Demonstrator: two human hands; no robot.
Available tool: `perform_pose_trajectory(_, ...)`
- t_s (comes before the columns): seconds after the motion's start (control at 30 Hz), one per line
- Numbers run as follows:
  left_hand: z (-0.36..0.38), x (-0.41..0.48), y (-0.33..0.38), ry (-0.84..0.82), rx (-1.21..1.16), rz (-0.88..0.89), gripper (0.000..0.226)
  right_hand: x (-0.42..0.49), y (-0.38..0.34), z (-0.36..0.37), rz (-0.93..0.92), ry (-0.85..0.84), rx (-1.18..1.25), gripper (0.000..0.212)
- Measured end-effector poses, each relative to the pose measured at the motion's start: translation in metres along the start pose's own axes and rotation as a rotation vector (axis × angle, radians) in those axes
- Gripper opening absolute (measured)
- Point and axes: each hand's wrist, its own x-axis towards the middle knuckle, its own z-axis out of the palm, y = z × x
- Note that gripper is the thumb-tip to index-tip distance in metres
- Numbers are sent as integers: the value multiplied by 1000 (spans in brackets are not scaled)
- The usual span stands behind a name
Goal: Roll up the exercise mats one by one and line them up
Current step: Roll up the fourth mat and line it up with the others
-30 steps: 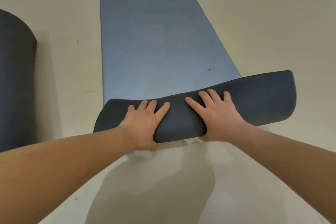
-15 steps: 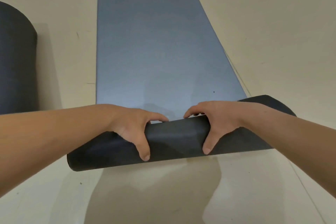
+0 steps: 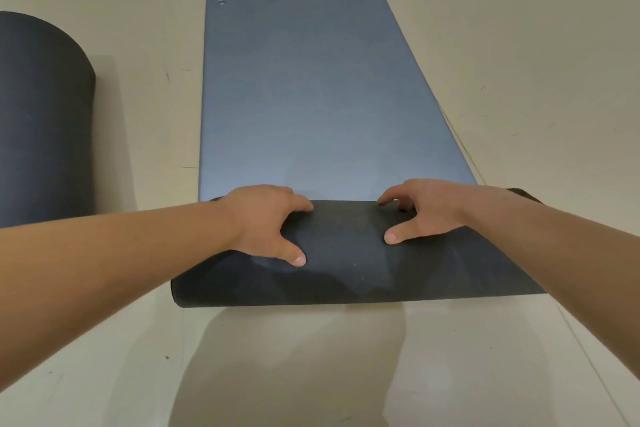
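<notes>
Gripping the mat at its near end on the floor with left hand and right hand, fingers curled over, maybe tucked under. Just flipped it forward: first turn started, most left flat.

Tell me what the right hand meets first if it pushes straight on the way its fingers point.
The right hand, curled over the roll, points forward and down: it would likely meet the mat's flat part just beyond.
</notes>
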Motion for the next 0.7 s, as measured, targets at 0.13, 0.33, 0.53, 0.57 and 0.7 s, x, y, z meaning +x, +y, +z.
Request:
perform_pose_trajectory(0.13, 14, -4, -7, -152, -67, -56, 122, 9, -3, 5, 14, -139, 62, 95)
perform_pose_trajectory(0.33, 37, -17, -7, -161, -152, -22, 123, -10, -20, 15, -94, -115, -24, 117)
perform_pose_trajectory(0.53, 45, -14, 4, -299, -229, -2, 96, -18, -22, 38, -53, -273, 28, 102)
perform_pose_trajectory(0.57, 45, -12, 5, -315, -237, -2, 94, -16, -22, 39, -41, -299, 53, 99)
perform_pose_trajectory(0.7, 25, 1, -11, -355, -391, -32, 89, -9, -20, 22, 15, -307, 159, 94)
